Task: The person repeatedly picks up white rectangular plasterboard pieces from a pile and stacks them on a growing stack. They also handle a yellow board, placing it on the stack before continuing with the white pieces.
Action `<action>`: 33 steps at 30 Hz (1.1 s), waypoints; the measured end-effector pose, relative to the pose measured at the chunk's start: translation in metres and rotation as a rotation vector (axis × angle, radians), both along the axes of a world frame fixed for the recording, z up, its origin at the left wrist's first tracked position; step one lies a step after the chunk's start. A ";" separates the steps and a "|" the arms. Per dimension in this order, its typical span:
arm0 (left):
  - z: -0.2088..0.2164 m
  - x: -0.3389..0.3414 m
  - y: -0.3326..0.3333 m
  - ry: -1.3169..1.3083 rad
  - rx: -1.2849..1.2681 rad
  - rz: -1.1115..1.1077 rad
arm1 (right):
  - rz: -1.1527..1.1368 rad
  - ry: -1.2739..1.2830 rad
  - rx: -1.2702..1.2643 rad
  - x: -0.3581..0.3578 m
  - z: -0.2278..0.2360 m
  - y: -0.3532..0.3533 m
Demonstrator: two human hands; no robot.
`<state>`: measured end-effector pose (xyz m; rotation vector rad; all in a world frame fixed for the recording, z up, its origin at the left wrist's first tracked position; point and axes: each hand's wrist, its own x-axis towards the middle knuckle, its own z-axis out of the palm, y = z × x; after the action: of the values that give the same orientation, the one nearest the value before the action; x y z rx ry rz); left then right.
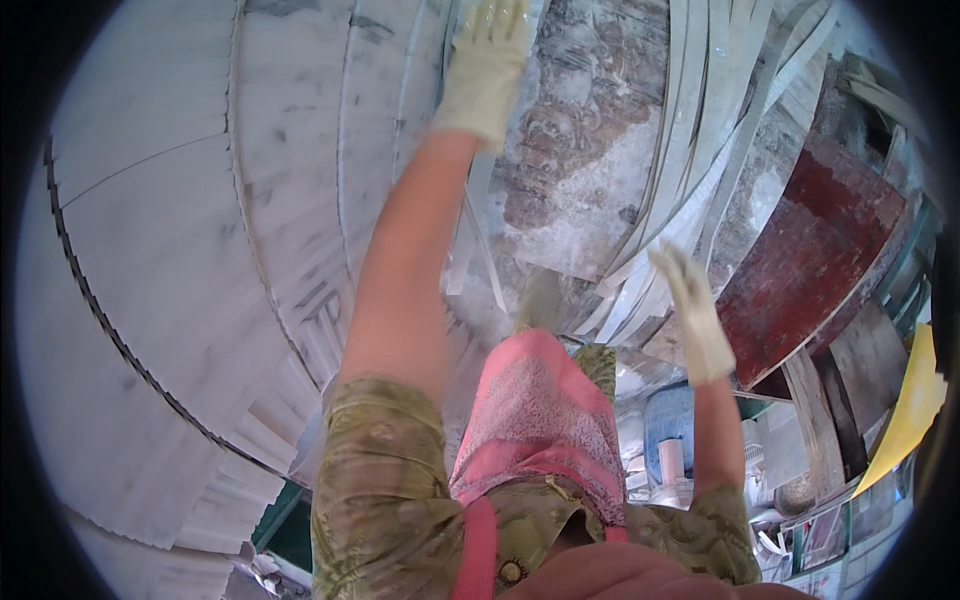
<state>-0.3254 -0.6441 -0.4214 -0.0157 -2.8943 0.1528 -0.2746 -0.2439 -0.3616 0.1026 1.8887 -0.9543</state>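
Note:
My left hand [485,75], in a cream glove, reaches far forward with its fingers stretched out and lying flat. Beneath it runs a narrow, shiny pale strip [537,25] along the edge of a worn, stained board [585,130]. My right hand [697,318], in a matching glove, is raised at the right with fingers extended and nothing visible in them. It is nearest to the close ends of several long, pale flat strips [690,130] that lie lengthwise on the board; whether it touches them I cannot tell.
Large stacks of pale sheets [150,270] with uneven edges fill the left side. At the right are a dark red board [810,250], wooden planks [812,420] and a yellow sheet [908,415]. A blue container [668,425] stands low behind my right arm.

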 end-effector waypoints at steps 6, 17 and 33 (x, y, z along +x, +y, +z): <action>0.006 0.136 0.055 -0.456 1.445 0.831 | -0.507 -0.107 -0.689 -0.078 -0.076 -0.170; 0.009 0.192 0.045 -0.164 1.459 1.306 | 0.055 0.502 -0.413 -0.109 -0.113 -0.302; -0.055 0.248 0.015 -0.563 0.798 0.528 | 1.054 1.112 0.349 -0.068 -0.102 -0.391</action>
<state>-0.0770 -0.6295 -0.4761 0.9770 -3.1745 -1.0698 -0.3425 -0.6352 -0.4635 -1.3276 2.5368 0.1614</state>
